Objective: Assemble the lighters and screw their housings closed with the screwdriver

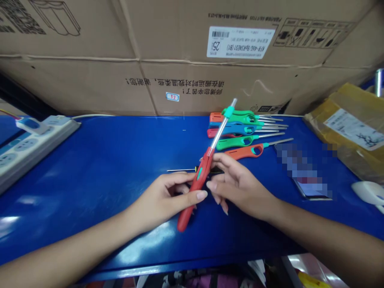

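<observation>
My left hand (168,198) is closed around the handle of a red long-nosed lighter (196,188). The lighter tilts up and away, and its metal tube ends in a teal cap (228,112). My right hand (237,186) touches the lighter's upper body with thumb and fingertips, fingers loosely curled. A thin screwdriver with a yellow-and-black handle (192,169) lies on the blue table (105,168) just behind my hands. A pile of several lighters in green, blue, red and orange (244,132) rests further back to the right.
Large cardboard boxes (180,56) wall off the back. A white power strip (27,148) lies at far left. A phone (309,176), a yellowish parcel (348,128) and a white object (369,192) occupy the right side.
</observation>
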A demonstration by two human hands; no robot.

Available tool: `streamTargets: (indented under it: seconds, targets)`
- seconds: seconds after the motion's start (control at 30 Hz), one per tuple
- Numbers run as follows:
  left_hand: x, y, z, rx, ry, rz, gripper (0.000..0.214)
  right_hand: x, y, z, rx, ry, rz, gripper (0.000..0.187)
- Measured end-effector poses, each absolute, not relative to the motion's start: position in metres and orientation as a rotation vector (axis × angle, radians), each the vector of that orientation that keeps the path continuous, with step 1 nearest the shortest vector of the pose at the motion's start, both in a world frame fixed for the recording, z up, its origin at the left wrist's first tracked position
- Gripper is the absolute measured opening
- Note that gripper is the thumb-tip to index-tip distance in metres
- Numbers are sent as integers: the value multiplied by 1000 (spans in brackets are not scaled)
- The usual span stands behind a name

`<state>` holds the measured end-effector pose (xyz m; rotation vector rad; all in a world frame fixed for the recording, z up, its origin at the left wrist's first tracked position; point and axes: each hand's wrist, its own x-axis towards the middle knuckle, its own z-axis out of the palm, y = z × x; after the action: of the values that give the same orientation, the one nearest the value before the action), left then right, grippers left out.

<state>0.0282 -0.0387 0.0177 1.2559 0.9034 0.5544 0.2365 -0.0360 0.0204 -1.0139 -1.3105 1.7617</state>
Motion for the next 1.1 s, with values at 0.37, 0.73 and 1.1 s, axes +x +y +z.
streamTargets:
  seconds: [0.37, 0.73, 1.1]
  targets:
    - [33, -45, 14, 1313, 945, 566, 47, 230, -39, 12, -1039, -1298, 1781, 38]
    - [30, -33, 15, 1259, 841, 560, 55, 232, -31, 5, -1031, -1276, 1718, 46]
    - [33, -35, 10, 1251, 841, 581, 54, 228, -34, 9, -1019, -1272, 1706, 55]
